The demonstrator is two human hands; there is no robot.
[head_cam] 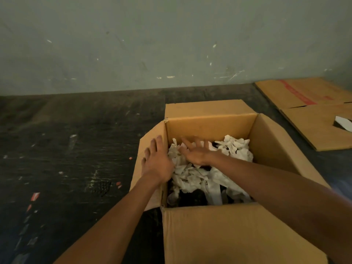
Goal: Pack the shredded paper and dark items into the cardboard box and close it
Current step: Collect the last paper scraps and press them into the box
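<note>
- Your left hand [157, 164] lies flat on the left flap [147, 155] of the cardboard box [238, 231], fingers straight and spread, pointing away from you; this grip is loose and holds nothing.
- Your right hand [198, 152] reaches across the box opening from the right, palm down, fingers splayed over the shredded paper [194, 176]; it is blurred, and this grip too is unclenched and holds nothing, resting on or just above the paper.
- Both forearms come in from the bottom of the view, the right one crossing over the box's near right corner.
- The white shredded paper fills the box under and just to the right of your right hand; dark items [194, 197] show beneath it, nearer to you than that hand.
- All four flaps stand open.
- Well to the right of your right hand, a flattened cardboard sheet [312, 115] lies on the dark floor [76, 149].
</note>
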